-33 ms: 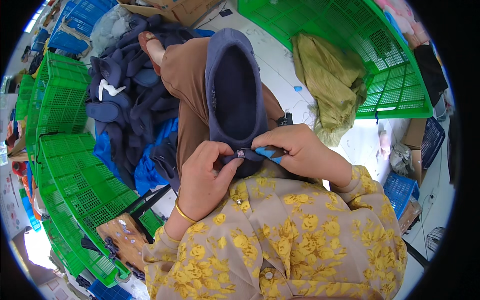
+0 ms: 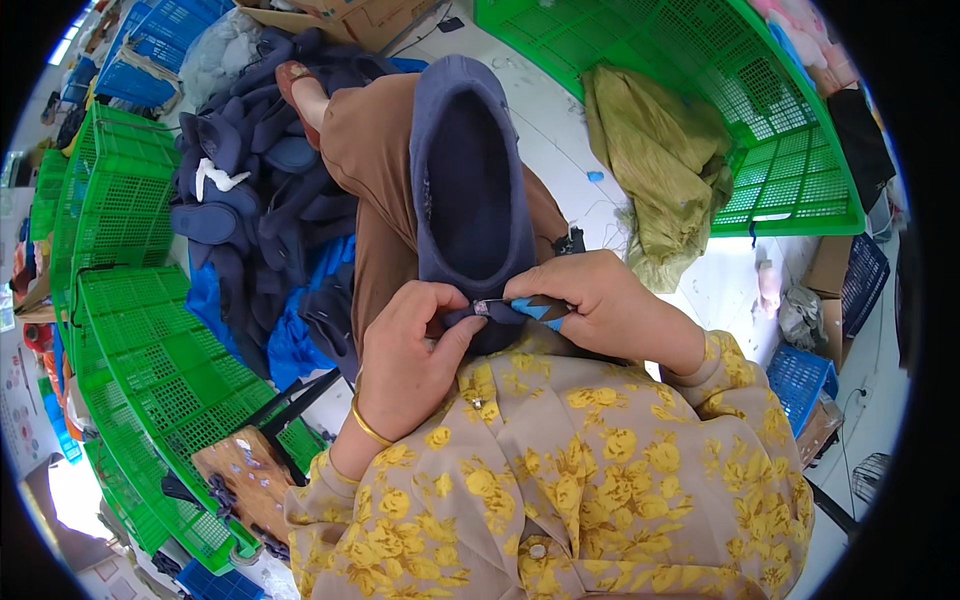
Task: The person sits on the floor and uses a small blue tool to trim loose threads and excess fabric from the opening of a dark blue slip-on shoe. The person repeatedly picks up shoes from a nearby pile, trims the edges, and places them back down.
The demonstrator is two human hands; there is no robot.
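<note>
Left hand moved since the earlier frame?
No, no visible shift in any direction: judged against the green crate on the left, the left hand sits in the same spot.

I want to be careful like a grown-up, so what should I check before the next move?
1. Shoe has its opening facing up: ok.
2. Left hand pinches the dark strip: ok.
3. Right hand grips the tool: ok.
4. Left fingertips well away from the tool's metal tip: not ok, they are close.
5. Metal tip blunt: cannot tell, it shows too small.
</note>
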